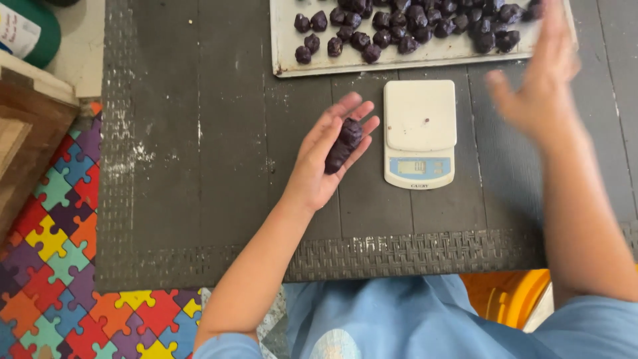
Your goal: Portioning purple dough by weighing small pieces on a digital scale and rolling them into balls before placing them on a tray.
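Left hand (319, 163), dough log (343, 145) across fingers (352, 113)

A home: puzzle-piece floor mat (60, 266), kitchen scale (420, 133), baking tray (286, 46).

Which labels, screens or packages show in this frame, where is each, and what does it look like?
Scale display: small pale rectangular screen set in a light blue strip at the near edge of the white kitchen scale, middle of the dark table.
Label: white paper with handwriting, on a green container at the top left corner, partly cut off.
No other packages or signs in view.
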